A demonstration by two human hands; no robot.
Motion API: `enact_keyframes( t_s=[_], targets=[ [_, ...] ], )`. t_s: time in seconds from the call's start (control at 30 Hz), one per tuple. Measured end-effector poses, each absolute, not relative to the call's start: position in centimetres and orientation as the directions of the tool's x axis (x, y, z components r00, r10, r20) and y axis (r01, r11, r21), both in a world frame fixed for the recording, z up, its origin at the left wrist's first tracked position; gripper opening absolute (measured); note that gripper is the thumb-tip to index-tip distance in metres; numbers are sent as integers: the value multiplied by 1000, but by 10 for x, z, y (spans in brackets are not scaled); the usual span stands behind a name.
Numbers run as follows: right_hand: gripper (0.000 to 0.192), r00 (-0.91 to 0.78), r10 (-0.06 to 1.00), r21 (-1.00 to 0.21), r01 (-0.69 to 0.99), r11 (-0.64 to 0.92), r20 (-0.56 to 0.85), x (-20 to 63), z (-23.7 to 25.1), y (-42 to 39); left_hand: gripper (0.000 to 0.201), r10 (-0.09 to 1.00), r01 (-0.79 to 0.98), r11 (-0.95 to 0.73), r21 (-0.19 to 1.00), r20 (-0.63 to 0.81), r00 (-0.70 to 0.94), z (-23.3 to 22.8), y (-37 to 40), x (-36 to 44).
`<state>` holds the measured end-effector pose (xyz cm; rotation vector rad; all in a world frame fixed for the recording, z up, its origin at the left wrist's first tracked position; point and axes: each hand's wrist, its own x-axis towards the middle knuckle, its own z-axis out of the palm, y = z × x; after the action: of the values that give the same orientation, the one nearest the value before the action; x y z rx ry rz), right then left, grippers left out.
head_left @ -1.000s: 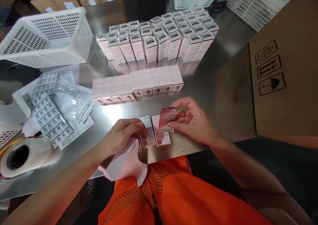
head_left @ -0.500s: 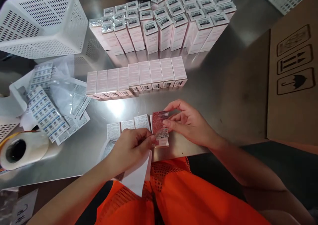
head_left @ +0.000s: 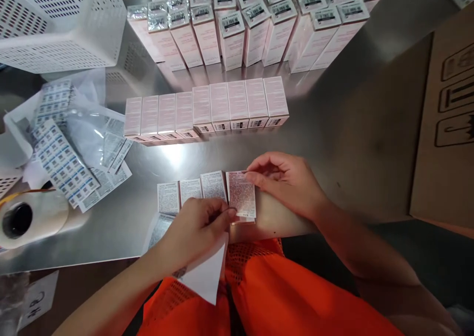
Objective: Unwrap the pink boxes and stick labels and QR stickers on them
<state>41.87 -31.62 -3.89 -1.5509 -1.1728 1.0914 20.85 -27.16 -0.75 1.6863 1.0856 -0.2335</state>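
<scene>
A small printed label (head_left: 241, 195) lies over a pale pink box (head_left: 244, 222) at the table's near edge. My left hand (head_left: 198, 230) is closed, thumb and forefinger pinching the label's lower left corner. At its upper right corner, my right hand (head_left: 285, 183) grips the same label between thumb and fingertips. Left of it stand several boxes with text-covered tops (head_left: 190, 189), partly hidden by my left hand. A white sheet (head_left: 207, 276) hangs over the edge beneath my left hand; whether the palm holds it, I cannot tell.
A row of pink boxes (head_left: 211, 106) stands mid-table, with rows of film-wrapped boxes (head_left: 231, 39) behind. White baskets (head_left: 89, 44), label sheets (head_left: 62, 160) and a tape roll (head_left: 40, 217) are at left. A cardboard carton (head_left: 440, 178) borders the right side.
The label looked dark red and tilted before; now it lies flatter, pale, with its print readable. Both hands keep their pinch on its corners. The camera view has shifted slightly.
</scene>
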Motion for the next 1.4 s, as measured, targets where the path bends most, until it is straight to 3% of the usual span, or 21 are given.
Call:
enact_keyframes(
  t_s=[0.33, 0.87, 1.4],
  targets=[
    [20, 245, 911, -913, 159, -377, -333, 411, -53, -304, 42, 584, 840, -176, 513, -633, 508, -11, -279, 218],
    [17, 277, 906, -855, 327, -402, -320, 408, -51, -301, 39, 552, 806, -56, 590, -654, 517, -16, -269, 219],
    [14, 299, 921, -846, 397, -357, -248, 407, -54, -303, 38, 558, 822, -91, 562, -655, 510, -18, -268, 220]
  ],
)
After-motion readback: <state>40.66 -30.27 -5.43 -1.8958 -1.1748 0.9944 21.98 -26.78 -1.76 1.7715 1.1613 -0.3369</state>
